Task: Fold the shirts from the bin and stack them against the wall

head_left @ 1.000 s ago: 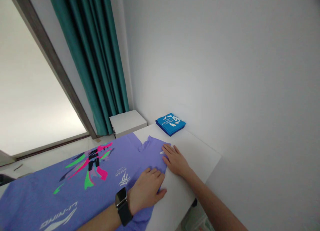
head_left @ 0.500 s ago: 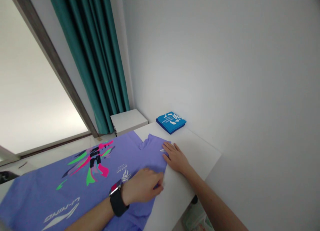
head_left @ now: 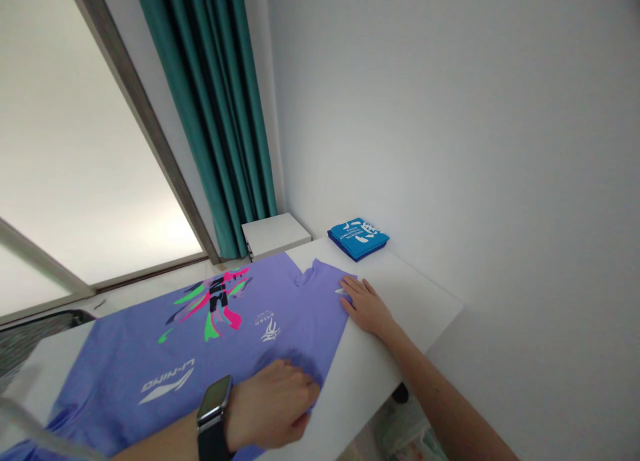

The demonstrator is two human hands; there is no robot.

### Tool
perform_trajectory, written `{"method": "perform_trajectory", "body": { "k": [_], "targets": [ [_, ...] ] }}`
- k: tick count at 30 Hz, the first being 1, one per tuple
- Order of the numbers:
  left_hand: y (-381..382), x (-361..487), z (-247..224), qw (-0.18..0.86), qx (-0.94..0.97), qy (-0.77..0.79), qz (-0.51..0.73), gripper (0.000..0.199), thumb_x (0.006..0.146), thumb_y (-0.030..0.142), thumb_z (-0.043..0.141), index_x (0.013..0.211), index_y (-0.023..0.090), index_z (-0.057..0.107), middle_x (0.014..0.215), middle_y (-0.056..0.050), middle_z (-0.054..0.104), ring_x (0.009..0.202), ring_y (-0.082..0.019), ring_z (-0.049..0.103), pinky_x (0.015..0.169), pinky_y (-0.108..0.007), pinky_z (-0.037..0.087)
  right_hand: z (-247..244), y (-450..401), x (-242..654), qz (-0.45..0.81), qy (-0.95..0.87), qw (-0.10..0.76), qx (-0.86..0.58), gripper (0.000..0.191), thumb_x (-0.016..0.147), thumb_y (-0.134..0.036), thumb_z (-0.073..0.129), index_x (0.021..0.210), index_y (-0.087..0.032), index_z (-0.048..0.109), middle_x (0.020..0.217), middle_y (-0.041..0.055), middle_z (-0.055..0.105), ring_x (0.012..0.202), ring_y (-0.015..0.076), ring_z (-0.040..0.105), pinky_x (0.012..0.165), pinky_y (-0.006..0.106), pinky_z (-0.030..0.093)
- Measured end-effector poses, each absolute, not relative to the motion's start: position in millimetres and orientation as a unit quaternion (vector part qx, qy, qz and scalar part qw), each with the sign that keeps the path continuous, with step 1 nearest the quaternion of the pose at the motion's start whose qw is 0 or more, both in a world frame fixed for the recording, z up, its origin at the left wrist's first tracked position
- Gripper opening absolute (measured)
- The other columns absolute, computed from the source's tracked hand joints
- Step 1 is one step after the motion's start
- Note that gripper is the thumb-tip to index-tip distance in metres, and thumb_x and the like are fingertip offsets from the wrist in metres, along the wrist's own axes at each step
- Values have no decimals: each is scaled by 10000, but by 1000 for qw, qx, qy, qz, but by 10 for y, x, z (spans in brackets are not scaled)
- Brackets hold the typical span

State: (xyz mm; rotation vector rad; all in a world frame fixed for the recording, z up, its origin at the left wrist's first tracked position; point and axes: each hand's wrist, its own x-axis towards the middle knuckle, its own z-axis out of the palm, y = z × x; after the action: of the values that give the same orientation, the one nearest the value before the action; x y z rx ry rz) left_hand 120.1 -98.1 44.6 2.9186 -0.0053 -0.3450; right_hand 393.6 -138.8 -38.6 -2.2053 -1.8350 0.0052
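A purple T-shirt (head_left: pixel 295 321) with white lettering and a bright pink, green and black print lies spread across a white table (head_left: pixel 410 301). My right hand (head_left: pixel 369 306) rests flat on the shirt's far sleeve at its right edge, fingers stretched out. Nearer to me, my left hand (head_left: pixel 273 404), with a black watch (head_left: pixel 214 408) on its wrist, is at the shirt's near right part. Its fingers curl down onto the cloth, their tips hidden under the hand. Beyond the right hand sits a folded blue cloth item (head_left: pixel 359 240) with white print.
A low white cabinet (head_left: pixel 277 234) stands behind the table, by a green curtain (head_left: pixel 220 148). A plain wall (head_left: pixel 425 148) runs along the table's far right side. Below the right table edge are blurred items in a clear container (head_left: pixel 410 434). A pale blurred strip crosses the lower left corner.
The view has shifted left, so the scene sits further right. My left hand has moved toward me along the shirt's right edge. My right hand stays on the far sleeve.
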Motion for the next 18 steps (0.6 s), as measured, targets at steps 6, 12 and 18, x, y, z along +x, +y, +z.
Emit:
{"method": "perform_trajectory", "body": {
  "k": [6,12,18],
  "targets": [
    [-967,1184,489,138,986,-29,-88,64,803,175,580,750,211,575,786,-8,692,740,-186,664,717,-312,458,-374,-1378,3967,14,-640,114,-760,560,950,-418,386,1461,-189,384,1542,77,335,1422,195,284,1180,452,155],
    [-994,1119,541,130,988,-7,-83,63,858,267,591,819,219,580,841,-8,694,808,-200,662,792,-335,446,-395,-1374,3977,9,-646,101,-757,579,953,-467,378,1479,-225,348,1554,76,310,1434,207,255,1174,484,143],
    [-1112,1093,414,100,991,51,-77,166,835,365,614,867,210,563,845,-32,682,820,-234,647,800,-372,445,-393,-1399,3950,-4,-649,108,-753,560,958,-425,377,1479,-223,347,1553,85,308,1438,206,243,1169,496,151]
  ]
}}
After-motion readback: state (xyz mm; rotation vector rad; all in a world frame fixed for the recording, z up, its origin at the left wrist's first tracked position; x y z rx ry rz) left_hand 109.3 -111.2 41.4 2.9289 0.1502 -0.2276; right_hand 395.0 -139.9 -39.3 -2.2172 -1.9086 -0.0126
